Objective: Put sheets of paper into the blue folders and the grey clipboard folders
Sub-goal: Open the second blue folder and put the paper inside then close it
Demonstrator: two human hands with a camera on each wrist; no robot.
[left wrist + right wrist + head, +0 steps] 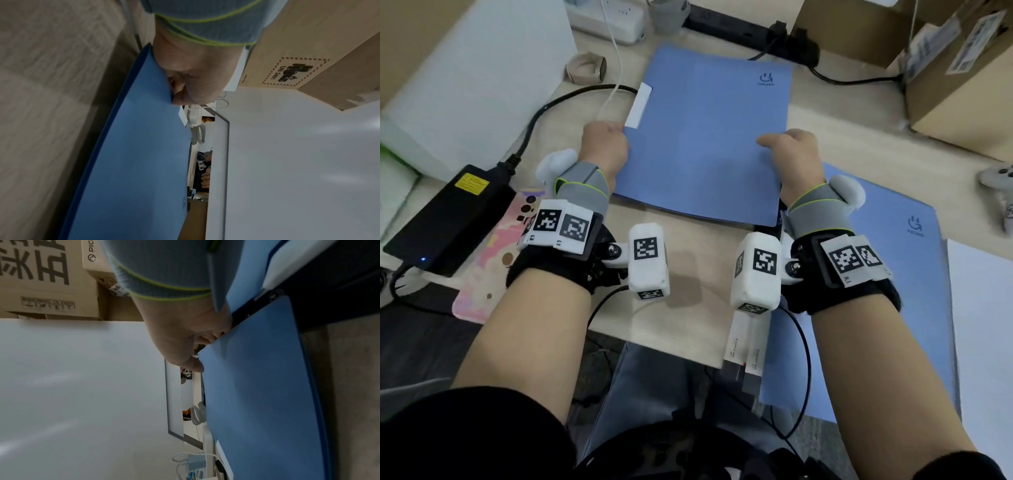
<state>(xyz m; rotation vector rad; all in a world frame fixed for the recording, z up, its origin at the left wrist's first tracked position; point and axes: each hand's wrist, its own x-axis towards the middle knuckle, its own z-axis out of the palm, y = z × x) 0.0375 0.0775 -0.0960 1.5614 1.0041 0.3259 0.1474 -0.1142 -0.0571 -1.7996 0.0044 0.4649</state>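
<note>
Holding one blue folder (705,137) by its two side edges, a person sits at a pale wooden desk (688,291). The left hand (604,147) pinches the folder's left edge just below a white tab (639,105); the left wrist view shows the thumb (185,97) curled against the cover. The right hand (792,156) grips the right edge, thumb lying on top of the cover; the right wrist view shows fingertips (205,340) tucked under the edge. The folder's near end seems raised a little off the desk, though the head view is too soft to be sure.

Two blue folders are visible in all. The second folder (887,274) lies flat to the near right, partly covered by the right forearm. One white sheet (983,325) rests on it at the right and is cut off by the frame edge. No clear view of any grey clipboard folder: a dark strip under the held folder's right corner cannot be made out.

One black power brick (448,212) lies at left, one cardboard box (959,78) at far right, and one white box (472,78) at far left. The fingers under the held folder are hidden in the head view.
</note>
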